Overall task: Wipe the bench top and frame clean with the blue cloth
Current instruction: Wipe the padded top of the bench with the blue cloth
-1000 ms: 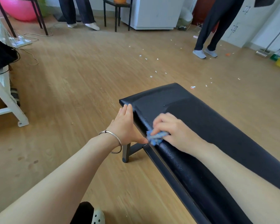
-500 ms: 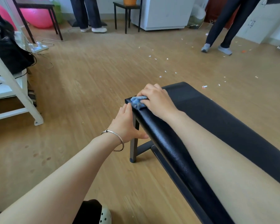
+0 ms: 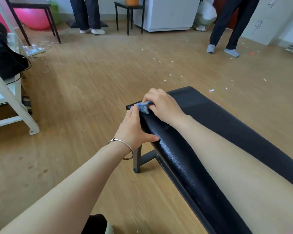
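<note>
Right hand [image 3: 164, 107] shifted from mid-edge to far corner of the bench [image 3: 227, 125], fingers curled round the blue cloth [image 3: 143, 107], left hand [image 3: 134, 127] flat against its side, fingers straight

The left hand [image 3: 134, 127] is held flat, fingers straight, thumb spread; the right hand [image 3: 162, 105], reached further forward, is curled round the blue cloth [image 3: 143, 106].

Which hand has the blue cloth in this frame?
The right hand, gripping the blue cloth at the bench corner; the left hand only rests flat against the bench's side.
</note>
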